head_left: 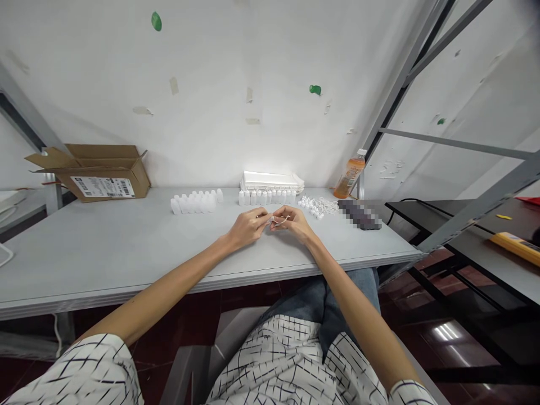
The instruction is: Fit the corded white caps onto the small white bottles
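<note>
My left hand (250,228) and my right hand (295,223) meet just above the grey table, fingertips almost touching. Both are closed in a pinch around a small white piece, too small to make out, at the left fingertips. A thin white cord (283,221) curves out beside my right fingers. Behind my hands stands a row of small white bottles (266,197). To their right lies a pile of small white caps (311,206), next to a heap of white cords (327,206). Farther left, several more white bottles (194,203) stand grouped together.
An open cardboard box (103,174) stands at the back left. White trays (272,181) are stacked against the wall. On the right are an orange drink bottle (350,175) and a blurred dark object (360,215). The grey table (126,242) ends close before my lap.
</note>
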A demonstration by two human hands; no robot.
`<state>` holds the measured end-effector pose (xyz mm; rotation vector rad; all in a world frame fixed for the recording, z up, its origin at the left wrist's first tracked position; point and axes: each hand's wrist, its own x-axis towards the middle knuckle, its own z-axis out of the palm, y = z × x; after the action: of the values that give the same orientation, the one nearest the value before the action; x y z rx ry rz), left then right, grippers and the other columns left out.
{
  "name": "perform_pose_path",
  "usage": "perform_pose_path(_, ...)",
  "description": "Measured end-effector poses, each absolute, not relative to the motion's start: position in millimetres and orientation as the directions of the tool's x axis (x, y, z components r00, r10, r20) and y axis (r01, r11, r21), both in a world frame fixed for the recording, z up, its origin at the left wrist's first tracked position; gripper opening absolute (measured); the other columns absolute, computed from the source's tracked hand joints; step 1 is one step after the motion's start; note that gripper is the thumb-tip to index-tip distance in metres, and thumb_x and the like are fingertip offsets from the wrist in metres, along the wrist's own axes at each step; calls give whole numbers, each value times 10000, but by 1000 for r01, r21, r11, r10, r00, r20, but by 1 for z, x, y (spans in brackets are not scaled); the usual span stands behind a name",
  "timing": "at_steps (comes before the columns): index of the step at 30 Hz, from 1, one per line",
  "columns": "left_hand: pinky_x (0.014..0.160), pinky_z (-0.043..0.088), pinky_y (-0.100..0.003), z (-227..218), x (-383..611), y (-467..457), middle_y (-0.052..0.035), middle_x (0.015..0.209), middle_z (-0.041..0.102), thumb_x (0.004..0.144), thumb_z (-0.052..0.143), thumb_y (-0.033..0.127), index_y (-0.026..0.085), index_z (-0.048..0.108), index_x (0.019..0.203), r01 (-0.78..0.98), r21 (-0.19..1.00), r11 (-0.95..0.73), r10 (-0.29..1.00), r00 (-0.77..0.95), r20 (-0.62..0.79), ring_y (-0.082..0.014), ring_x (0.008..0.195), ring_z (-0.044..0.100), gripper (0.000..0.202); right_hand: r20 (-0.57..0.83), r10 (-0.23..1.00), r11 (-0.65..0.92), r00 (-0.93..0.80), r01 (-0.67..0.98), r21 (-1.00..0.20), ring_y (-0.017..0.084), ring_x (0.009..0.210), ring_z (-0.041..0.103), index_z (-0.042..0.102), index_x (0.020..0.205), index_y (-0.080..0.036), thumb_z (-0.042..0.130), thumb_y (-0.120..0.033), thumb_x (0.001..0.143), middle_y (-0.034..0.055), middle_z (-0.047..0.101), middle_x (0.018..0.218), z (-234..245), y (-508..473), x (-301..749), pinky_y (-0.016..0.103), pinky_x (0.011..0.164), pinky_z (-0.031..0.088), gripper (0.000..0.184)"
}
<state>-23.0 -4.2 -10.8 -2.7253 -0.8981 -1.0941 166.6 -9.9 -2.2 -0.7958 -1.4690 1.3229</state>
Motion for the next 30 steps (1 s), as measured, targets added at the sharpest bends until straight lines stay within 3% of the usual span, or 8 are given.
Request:
perform_pose_path(8,680,476,-251,-12,-24,-3,-88,954,681,889,420,106,165,669,1016,544,-7,-839,393,615,683,-158,829,628,286,203,907,150,-369,-168,-974,170,681,679,624,779,-151,847,-334,574,14,680,733,-6,-6,171,393,773,564,354)
perform_pose_path(15,652,497,-236,-15,-22,-2,-78,942,691,853,429,52,163,663,975,521,-143,-841,246,605,757,-147,810,641,286,208,903,155,-377,-167,-974,179,719,693,646,807,-143,822,-319,630,35,698,760,-8,-6,175,384,787,563,306)
perform_pose_path(17,651,498,-238,-14,-22,-3,-76,941,691,851,431,53,166,665,974,522,-136,-842,249,599,761,-149,814,641,288,207,904,156,-373,-163,-974,181,716,695,647,805,-145,820,-314,634,34,698,754,-8,-5,175,380,785,566,297)
perform_pose_path(19,658,499,-240,-13,-21,-2,-73,938,689,859,444,78,170,674,970,519,-51,-853,305,576,758,-148,807,639,272,214,907,165,-362,-162,-973,180,702,695,642,797,-148,816,-317,637,30,696,745,-7,-5,174,379,776,569,291)
perform_pose_path(22,673,508,-249,-12,-20,2,-72,967,684,862,513,171,170,689,983,493,192,-848,456,498,737,-149,791,635,213,242,913,196,-329,-169,-966,176,675,687,638,790,-153,812,-327,641,21,686,721,-7,-4,173,379,752,574,288)
perform_pose_path(25,652,516,-263,-12,-19,6,-83,978,690,844,581,297,152,672,1095,488,396,-778,608,425,671,-150,723,628,304,285,916,244,-284,-171,-955,175,687,679,653,833,-157,807,-336,645,15,676,723,-8,-3,172,383,746,578,302)
perform_pose_path(30,613,503,-256,-10,-22,6,-71,892,709,877,529,333,169,724,1018,467,505,-726,687,454,567,-161,723,623,291,288,912,275,-293,-86,-958,188,714,671,685,906,-138,790,-391,655,43,687,748,-11,-1,172,387,727,580,372)
